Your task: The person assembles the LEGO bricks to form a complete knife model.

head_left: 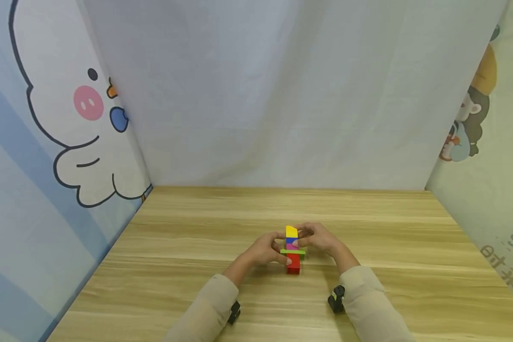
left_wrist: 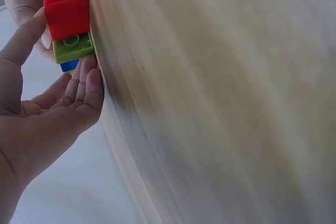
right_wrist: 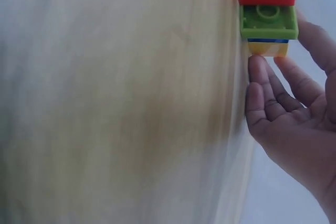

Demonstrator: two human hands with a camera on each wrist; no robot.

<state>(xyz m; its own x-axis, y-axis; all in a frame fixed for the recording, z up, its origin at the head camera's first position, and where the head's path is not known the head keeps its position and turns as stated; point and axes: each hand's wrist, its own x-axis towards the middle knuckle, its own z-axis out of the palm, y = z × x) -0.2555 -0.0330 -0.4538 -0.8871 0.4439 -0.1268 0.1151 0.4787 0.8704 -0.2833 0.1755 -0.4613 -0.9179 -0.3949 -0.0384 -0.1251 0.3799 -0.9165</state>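
A stack of toy building bricks runs front to back, low over the tabletop, between the two hands. Its red brick [head_left: 293, 264] is at the near end, followed by a thin green plate [head_left: 292, 251], a pink brick [head_left: 289, 246], a blue brick [head_left: 291, 240] and a yellow brick [head_left: 291, 232] with a slanted corner. My left hand [head_left: 265, 248] grips the stack from the left, its thumb on the red brick. From the right, my right hand [head_left: 318, 237] pinches the far part, thumb at the pink brick. Hollow undersides of the red brick [left_wrist: 65, 6] and green plate [right_wrist: 269, 22] show.
A wood-grain table [head_left: 188, 213] spreads under both hands. Behind it hangs a pale curtain [head_left: 265, 95], with printed panels [head_left: 34, 199] at the sides. Dark wrist cameras [head_left: 337, 299] sit by the beige sleeves [head_left: 209, 304].
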